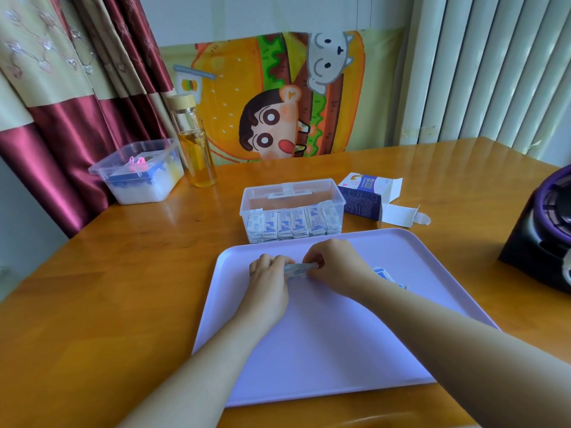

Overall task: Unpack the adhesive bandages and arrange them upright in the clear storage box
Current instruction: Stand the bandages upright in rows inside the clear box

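Both hands meet over the far part of a lilac tray [309, 350] on the bench [92, 273]. The left hand [268, 279] has its fingers curled and pinches the left end of a small stack of bandages [299, 269]. The right hand [333, 264] is also curled, its fingertips gripping the right end of the same stack. The stack's long axis runs left to right between the two hands, roughly level, just above the tray surface; I cannot tell whether it touches the tray.

A few loose bandages [386, 274] lie flat on the tray just beyond the right wrist, partly hidden by the forearm.

Just past the tray's far edge stands the clear storage box [292, 185], with no lid over its top. Inside it, a row of wrapped bandages [290, 225] stands upright along the near wall, long axes vertical, printed faces toward the camera.

To the right of the box lies an opened cardboard carton [361, 196], flaps spread. Farther left are a glass bottle [196, 146] of yellow liquid and a lidded plastic tub [139, 177].
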Demonstrator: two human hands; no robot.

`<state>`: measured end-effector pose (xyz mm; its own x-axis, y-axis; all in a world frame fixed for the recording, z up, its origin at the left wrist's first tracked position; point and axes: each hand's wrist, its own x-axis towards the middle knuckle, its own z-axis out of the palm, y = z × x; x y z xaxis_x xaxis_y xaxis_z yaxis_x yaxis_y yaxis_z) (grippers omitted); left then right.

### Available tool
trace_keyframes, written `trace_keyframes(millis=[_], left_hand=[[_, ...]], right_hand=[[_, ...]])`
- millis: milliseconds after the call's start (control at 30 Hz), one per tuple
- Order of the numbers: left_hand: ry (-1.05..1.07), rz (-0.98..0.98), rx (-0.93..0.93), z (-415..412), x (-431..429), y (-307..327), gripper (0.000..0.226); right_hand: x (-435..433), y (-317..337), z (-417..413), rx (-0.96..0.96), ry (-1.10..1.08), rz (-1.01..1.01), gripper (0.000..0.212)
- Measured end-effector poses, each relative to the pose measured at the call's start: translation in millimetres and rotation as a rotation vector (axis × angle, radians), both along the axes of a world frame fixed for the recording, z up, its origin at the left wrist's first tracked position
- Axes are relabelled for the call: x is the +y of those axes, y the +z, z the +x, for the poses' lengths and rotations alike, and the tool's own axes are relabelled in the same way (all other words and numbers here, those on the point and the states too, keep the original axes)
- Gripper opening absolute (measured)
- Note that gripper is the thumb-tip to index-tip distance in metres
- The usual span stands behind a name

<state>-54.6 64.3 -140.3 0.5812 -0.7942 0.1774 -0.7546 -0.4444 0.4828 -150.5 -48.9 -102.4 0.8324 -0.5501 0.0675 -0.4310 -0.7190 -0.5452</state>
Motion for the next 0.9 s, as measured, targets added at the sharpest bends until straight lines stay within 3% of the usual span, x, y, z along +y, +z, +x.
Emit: trace_keyframes(millis=[100, 233, 500, 700, 867, 900], left_hand=[[0.003, -0.001, -0.018, -2, 1, 3, 0.039], [-0.018, -0.071, 0.001, -4, 0, 22, 0.025], [-0.069, -0.234, 0.287, -6, -35, 104, 0.020], [-0.058, -0.058, 0.107, 17, -85, 156, 0.030], [-0.034, -0.056, 0.163, 43, -131, 149, 0.012], [-0.011, -0.061, 0.184, 45, -139, 143, 0.019]], right_hand=[[-2, -2, 0, -0.032, 0.008, -0.005, 0.014], [-6, 14, 0, -0.237, 0.019, -0.026, 0.013], [-32, 86, 10, -0.522, 0.024, -0.097, 0.014], [-71, 123, 34, -0.513, -0.080, -0.230, 0.024], [-106, 116, 59, -0.376, -0.141, -0.300, 0.032], [-114, 110, 64, -0.343, -0.149, -0.306, 0.033]])
